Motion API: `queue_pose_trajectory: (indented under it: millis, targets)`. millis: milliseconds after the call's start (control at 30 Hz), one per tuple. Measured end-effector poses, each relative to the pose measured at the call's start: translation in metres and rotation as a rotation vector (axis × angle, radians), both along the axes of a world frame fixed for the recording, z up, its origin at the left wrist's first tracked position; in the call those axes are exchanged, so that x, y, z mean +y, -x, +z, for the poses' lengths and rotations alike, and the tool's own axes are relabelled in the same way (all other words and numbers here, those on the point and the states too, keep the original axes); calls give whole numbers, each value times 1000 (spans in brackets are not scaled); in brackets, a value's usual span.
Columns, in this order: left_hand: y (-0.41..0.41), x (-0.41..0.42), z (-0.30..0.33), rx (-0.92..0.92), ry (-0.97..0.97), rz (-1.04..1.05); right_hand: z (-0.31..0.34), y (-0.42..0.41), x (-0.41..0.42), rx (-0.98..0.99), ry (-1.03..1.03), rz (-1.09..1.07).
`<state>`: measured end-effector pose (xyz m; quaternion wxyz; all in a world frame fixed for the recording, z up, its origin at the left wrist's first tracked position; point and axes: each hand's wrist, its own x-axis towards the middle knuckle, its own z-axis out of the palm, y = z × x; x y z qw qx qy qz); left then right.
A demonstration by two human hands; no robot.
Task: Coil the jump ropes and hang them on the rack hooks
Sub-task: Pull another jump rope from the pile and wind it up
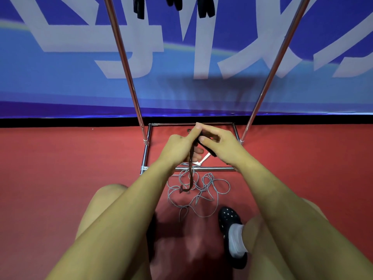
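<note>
My left hand (179, 147) and my right hand (220, 145) meet above the rack's base, both gripping a dark jump rope. Its black handle (206, 149) lies in my right hand, and dark brown cord loops (190, 174) hang down from my left hand. A grey jump rope (199, 193) lies in a loose tangle on the red floor below, with its white handle (201, 161) by the rack's front bar. The chrome rack (125, 63) rises on two slanted poles. Black handles of hung ropes (139, 7) dangle at the top edge.
A blue banner with large white characters (60, 77) covers the wall behind the rack. The rack's rectangular base frame (146, 156) sits on the red floor. My knees and a black dotted shoe (230, 221) with a white sock are in the foreground.
</note>
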<state>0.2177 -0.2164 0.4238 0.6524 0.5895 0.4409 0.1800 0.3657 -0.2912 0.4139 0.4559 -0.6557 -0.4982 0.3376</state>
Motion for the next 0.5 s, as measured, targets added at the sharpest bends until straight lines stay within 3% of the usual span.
queue_pose_trajectory:
  millis: [167,367,500]
  targets:
    - [4,2,8,-65,-11,-117,10,-14,-5,208,91,6]
    - [8,0,18,-211,29,-283,27,-18,-23,667,287,303]
    - [8,-1,23,-221,113,-240,27,-15,-21,616,221,323]
